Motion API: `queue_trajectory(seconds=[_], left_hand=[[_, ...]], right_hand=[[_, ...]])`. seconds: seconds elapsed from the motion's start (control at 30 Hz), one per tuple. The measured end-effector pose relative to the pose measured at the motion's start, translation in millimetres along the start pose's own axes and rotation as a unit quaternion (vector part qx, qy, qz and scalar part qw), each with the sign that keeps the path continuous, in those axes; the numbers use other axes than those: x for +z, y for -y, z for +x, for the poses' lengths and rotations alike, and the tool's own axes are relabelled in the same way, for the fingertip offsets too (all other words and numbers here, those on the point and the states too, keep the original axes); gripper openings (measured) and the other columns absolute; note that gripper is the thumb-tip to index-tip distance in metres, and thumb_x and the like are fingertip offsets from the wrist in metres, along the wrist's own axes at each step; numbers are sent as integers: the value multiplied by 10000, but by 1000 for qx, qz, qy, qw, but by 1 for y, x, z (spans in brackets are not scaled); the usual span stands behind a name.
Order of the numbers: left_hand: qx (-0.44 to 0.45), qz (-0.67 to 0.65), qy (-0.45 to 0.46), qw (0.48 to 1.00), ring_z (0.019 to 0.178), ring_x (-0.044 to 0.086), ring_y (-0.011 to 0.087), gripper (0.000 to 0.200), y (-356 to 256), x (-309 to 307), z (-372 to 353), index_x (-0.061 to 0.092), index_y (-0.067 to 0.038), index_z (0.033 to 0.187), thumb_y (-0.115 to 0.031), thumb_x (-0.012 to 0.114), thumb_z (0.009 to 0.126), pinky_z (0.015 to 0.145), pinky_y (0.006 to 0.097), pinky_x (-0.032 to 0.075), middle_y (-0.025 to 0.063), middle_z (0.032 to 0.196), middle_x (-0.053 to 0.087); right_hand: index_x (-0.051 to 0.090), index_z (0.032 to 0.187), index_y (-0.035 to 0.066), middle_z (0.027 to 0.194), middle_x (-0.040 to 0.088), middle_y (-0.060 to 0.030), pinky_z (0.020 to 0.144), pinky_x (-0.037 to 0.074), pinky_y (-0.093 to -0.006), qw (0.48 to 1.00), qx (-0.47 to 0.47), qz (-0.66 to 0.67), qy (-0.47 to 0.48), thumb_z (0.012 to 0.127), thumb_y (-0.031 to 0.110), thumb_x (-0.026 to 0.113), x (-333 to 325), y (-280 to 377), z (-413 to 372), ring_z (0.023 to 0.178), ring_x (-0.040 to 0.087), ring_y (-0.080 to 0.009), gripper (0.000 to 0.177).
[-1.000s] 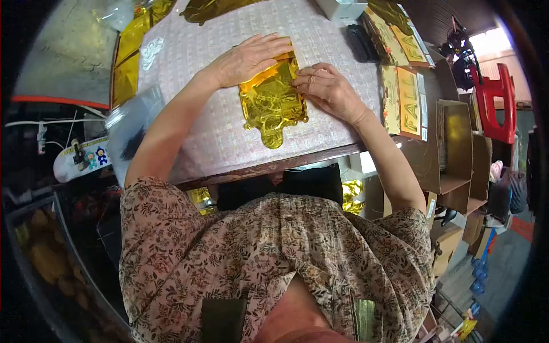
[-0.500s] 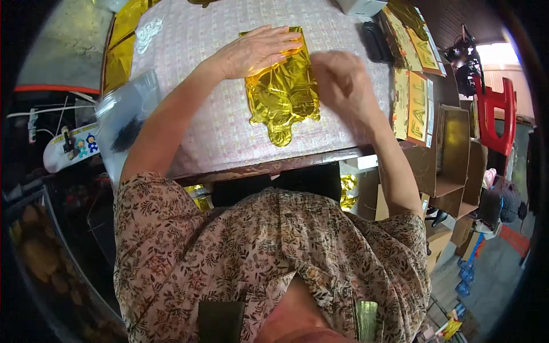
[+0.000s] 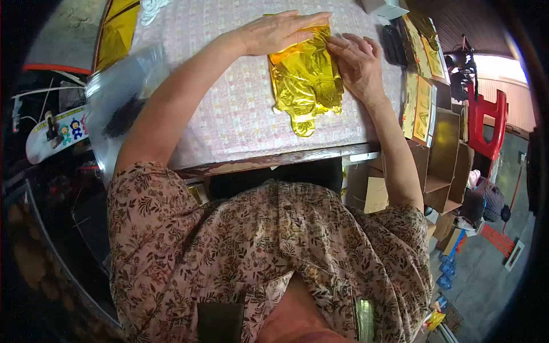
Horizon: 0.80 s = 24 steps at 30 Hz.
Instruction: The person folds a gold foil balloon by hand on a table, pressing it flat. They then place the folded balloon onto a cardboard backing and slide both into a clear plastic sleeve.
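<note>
A flat, crinkled sheet of shiny gold foil (image 3: 306, 86), which looks like a deflated foil balloon with a rounded tab at its near end, lies on the cloth-covered table. My left hand (image 3: 283, 33) rests flat across its far end, fingers stretched out to the right. At the foil's right edge is my right hand (image 3: 359, 66), its fingers loosely bent and apart, with the fingertips touching the upper right side. The thumb of my right hand is mostly hidden.
A clear plastic bag (image 3: 123, 86) with something dark inside hangs at the table's left edge. Gold sheeting (image 3: 117, 37) lies at the far left. Cardboard boxes (image 3: 443, 154), a black tray (image 3: 393, 44) and a red stool (image 3: 487, 123) are on the right.
The foil and both hands appear shifted right and up in the view. My right hand has come from beside the foil onto its right edge. My left hand stays flat on top.
</note>
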State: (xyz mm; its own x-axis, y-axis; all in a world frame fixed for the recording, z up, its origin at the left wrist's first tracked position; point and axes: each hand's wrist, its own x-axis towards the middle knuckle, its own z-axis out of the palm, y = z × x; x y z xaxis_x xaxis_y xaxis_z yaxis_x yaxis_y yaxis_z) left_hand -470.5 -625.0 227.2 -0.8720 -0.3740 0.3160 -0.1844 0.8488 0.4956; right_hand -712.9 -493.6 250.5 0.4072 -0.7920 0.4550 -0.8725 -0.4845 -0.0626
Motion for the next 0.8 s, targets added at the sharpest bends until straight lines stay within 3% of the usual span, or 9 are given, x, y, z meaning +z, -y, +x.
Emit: queue_trajectory(seconds=[0.07, 0.13, 0.17, 0.23, 0.27, 0.33, 0.57, 0.67, 0.8], left_hand=[[-42, -49, 12, 998, 1422, 487, 304, 544, 2, -7, 1, 315, -229, 1620, -389, 408, 1109, 1236, 450, 336, 85, 1606, 437], [-42, -187, -66, 979, 1437, 476, 297, 530, 6, -17, 2, 326, -216, 1616, -383, 388, 1117, 1255, 486, 280, 56, 1627, 416], [-43, -186, -71, 979, 1437, 476, 297, 530, 7, -22, -1, 326, -216, 1616, -383, 388, 1117, 1255, 486, 280, 56, 1627, 416], [-7, -96, -141, 985, 1305, 573, 380, 435, 2, -36, -10, 547, -118, 1466, -264, 501, 1059, 1073, 424, 479, 191, 1437, 588], [-6, -95, -142, 985, 1305, 573, 380, 435, 1, -34, -19, 547, -118, 1466, -264, 501, 1059, 1073, 424, 479, 191, 1437, 588], [-33, 140, -66, 987, 1474, 434, 271, 537, 3, -18, -40, 316, -211, 1623, -393, 372, 1121, 1275, 529, 185, 34, 1647, 390], [-91, 268, 11, 959, 1572, 226, 195, 556, -8, 0, -66, 262, -234, 1644, -423, 329, 1125, 1294, 538, 58, -2, 1705, 258], [-98, 260, 39, 960, 1583, 180, 188, 611, -11, -4, -66, 226, -233, 1653, -477, 352, 1108, 1300, 542, 42, -6, 1720, 202], [-109, 270, 61, 955, 1585, 168, 201, 821, -23, -10, -65, 193, -239, 1660, -642, 481, 1005, 1303, 543, 34, 6, 1722, 190]], right_hand=[[765, 1150, 146, 1282, 726, 41, 1086, 366, -439, 1000, 0, -18, 7, 879, 66, 732, -1, 2, 2, 1225, 628, -208, 284], [765, 1146, 147, 1282, 727, 41, 1088, 361, -438, 1000, -1, -26, 10, 877, 64, 734, -2, 5, 3, 1224, 629, -206, 284], [766, 1143, 148, 1282, 727, 41, 1091, 356, -437, 999, 0, -33, 8, 874, 63, 737, -3, 5, 5, 1222, 630, -204, 283], [764, 1146, 150, 1280, 728, 42, 1092, 353, -438, 1000, 0, -30, 7, 872, 59, 736, -2, 7, 6, 1218, 632, -195, 290], [761, 1149, 152, 1279, 730, 43, 1093, 349, -439, 1000, 3, -28, 5, 870, 55, 736, -3, 7, 5, 1214, 635, -186, 297], [759, 1155, 154, 1274, 732, 44, 1094, 347, -441, 1000, -2, -28, 5, 867, 53, 737, -2, 4, 6, 1209, 637, -177, 305], [767, 1150, 164, 1272, 731, 54, 1122, 330, -479, 1000, -12, -15, 2, 848, 61, 695, 3, -2, 1, 1210, 626, -158, 327], [769, 1142, 159, 1268, 732, 55, 1127, 324, -476, 1000, -17, -15, -1, 852, 61, 690, 4, -4, 0, 1202, 629, -150, 316], [756, 1179, 158, 1259, 739, 50, 1114, 338, -464, 1000, -25, -13, -12, 864, 52, 698, 6, -6, -2, 1202, 638, -161, 337]])
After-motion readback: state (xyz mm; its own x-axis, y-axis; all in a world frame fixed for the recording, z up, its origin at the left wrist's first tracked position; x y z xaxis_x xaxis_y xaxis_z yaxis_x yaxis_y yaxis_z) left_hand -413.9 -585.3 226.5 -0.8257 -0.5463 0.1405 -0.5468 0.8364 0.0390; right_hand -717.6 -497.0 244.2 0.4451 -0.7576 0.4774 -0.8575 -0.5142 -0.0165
